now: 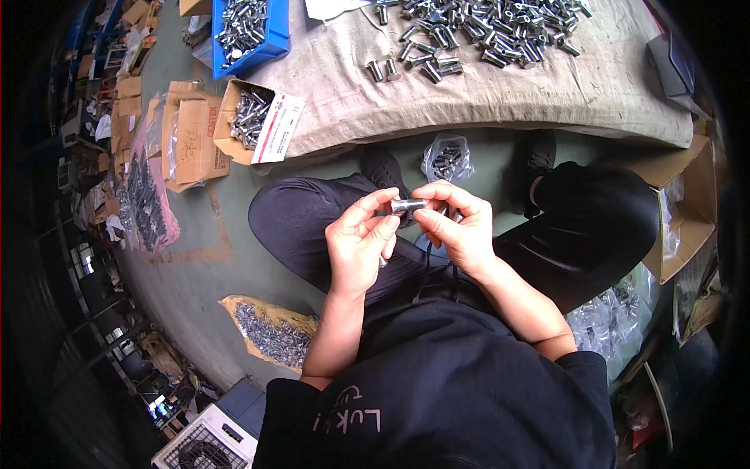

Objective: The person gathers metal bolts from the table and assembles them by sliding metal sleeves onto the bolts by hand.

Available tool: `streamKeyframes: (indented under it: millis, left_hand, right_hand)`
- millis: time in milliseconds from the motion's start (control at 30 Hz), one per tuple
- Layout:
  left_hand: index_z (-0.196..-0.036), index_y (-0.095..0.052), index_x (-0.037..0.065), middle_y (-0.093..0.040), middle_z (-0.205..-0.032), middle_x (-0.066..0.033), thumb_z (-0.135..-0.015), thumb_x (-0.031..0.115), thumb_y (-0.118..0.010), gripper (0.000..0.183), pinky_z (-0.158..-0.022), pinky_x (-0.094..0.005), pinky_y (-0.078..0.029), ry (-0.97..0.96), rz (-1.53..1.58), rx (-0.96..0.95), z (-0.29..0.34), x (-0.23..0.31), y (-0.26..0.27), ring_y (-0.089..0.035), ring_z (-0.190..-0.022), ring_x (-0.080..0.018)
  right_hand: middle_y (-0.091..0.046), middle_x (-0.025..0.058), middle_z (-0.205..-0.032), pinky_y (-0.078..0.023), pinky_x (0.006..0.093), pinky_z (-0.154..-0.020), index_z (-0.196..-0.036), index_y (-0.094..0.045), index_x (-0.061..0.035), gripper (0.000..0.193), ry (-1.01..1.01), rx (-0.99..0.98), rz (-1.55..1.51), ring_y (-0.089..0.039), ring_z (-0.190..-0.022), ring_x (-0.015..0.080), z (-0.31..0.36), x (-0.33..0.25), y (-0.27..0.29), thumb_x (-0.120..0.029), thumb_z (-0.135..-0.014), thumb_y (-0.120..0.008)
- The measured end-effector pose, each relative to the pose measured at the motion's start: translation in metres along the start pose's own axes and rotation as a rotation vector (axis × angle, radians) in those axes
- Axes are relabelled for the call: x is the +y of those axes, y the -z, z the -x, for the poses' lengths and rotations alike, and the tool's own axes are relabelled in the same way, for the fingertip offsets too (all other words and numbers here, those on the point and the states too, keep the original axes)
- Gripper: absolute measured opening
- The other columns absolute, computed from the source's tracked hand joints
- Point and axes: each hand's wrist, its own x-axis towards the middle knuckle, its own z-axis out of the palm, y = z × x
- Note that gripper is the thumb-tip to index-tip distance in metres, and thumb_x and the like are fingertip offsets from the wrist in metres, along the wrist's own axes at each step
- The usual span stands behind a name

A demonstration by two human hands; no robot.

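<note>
Above my lap, a shiny flanged metal sleeve (407, 205) lies roughly level between my two hands. My left hand (355, 246) pinches its left end between thumb and fingertips. The end of another metal piece (383, 262) shows below those fingers. My right hand (463, 229) grips the sleeve's right end with thumb and forefinger. Something metallic also glints among its curled fingers, too hidden to name. Ahead, a large heap of similar metal sleeves (508, 27) lies on a cloth-covered table (336, 105), with several strays (383, 71) at its near side.
A blue bin (279, 43) and an open carton (269, 125), both holding metal parts, stand left of the table. Between my feet is a clear bag (448, 159) of parts. A tray of small parts (273, 332) lies at lower left, a cardboard box (687, 207) at right.
</note>
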Motion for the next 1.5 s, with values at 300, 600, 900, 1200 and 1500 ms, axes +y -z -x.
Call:
streamKeyframes:
  millis: [300, 600, 900, 1200, 1500]
  left_hand:
    - [-0.107, -0.053, -0.005, -0.06, -0.084, -0.0075, -0.08, -0.002, -0.057, 0.028, -0.041, -0.0153, -0.034, -0.006, 0.005, -0.02, -0.001, -0.002, 0.002, -0.045, -0.05, -0.0036]
    - [-0.106, -0.053, -0.005, -0.06, -0.083, -0.0068, -0.08, -0.002, -0.056, 0.026, -0.041, -0.0142, -0.032, 0.022, 0.029, 0.004, 0.001, 0.001, 0.0, -0.044, -0.05, -0.0021]
    - [-0.103, -0.054, -0.004, -0.058, -0.096, -0.0091, -0.076, -0.01, -0.056, 0.028, -0.046, -0.0131, -0.036, -0.178, -0.192, 0.034, 0.003, 0.002, -0.006, -0.049, -0.058, -0.0012]
    - [-0.109, -0.049, -0.005, -0.058, -0.099, -0.0113, -0.078, -0.008, -0.054, 0.031, -0.043, -0.0144, -0.035, -0.207, -0.147, 0.009, 0.003, -0.004, -0.005, -0.045, -0.055, -0.0018]
    - [-0.107, -0.049, -0.002, -0.054, -0.086, -0.008, -0.091, 0.019, -0.043, 0.027, -0.042, -0.0142, -0.033, 0.002, 0.176, 0.196, -0.006, 0.001, -0.005, -0.041, -0.056, -0.0024]
  right_hand:
    - [-0.054, 0.0033, -0.075, -0.037, 0.0159, -0.041, -0.095, -0.059, 0.0018, 0.02, 0.003, -0.006, -0.06, -0.048, -0.051, 0.005, 0.001, 0.001, 0.0, 0.004, -0.075, -0.061]
    - [-0.052, -0.0009, -0.074, -0.033, 0.0143, -0.046, -0.094, -0.061, -0.0011, 0.02, 0.034, 0.003, -0.047, -0.044, -0.054, 0.0017, 0.001, -0.002, -0.002, 0.0, -0.074, -0.064]
    - [-0.051, 0.0001, -0.069, -0.033, 0.0156, -0.041, -0.097, -0.059, -0.0009, 0.022, -0.034, -0.007, -0.165, -0.045, -0.05, 0.0032, 0.001, 0.002, 0.0, 0.001, -0.075, -0.062]
    - [-0.053, 0.0022, -0.069, -0.034, 0.0165, -0.04, -0.095, -0.059, 0.0008, 0.02, -0.088, -0.029, -0.305, -0.047, -0.049, 0.0059, 0.0, 0.003, -0.001, 0.002, -0.075, -0.062]
    - [-0.055, 0.0077, -0.073, -0.038, 0.0184, -0.039, -0.088, -0.057, 0.0015, 0.013, -0.223, -0.05, -0.654, -0.05, -0.05, 0.01, -0.005, 0.0, -0.005, -0.002, -0.076, -0.06]
